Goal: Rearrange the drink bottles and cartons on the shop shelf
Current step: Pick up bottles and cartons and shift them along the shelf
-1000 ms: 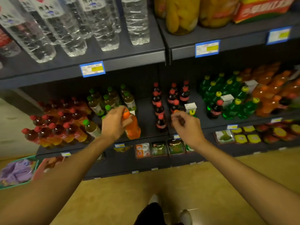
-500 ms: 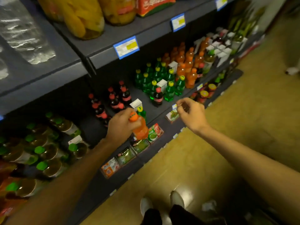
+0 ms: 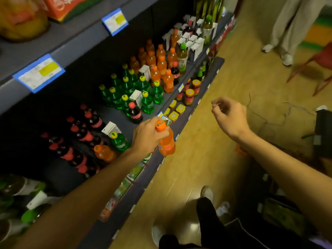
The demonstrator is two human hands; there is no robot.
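Both hands have come right | left hand [image 3: 147, 135] grips orange bottle [image 3: 166, 141] by neck, likely bound for orange row [image 3: 159, 63] | right hand [image 3: 228, 115] loosely curled, holding nothing

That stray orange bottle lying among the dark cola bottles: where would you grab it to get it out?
Probably by its neck, just below the cap. The lying orange bottle points its cap out toward the aisle, with cola bottles crowding behind and a green bottle close on its right. Coming in from the shelf front, slightly above, seems clearest. The free right hand could do it; the left hand already holds another orange bottle.
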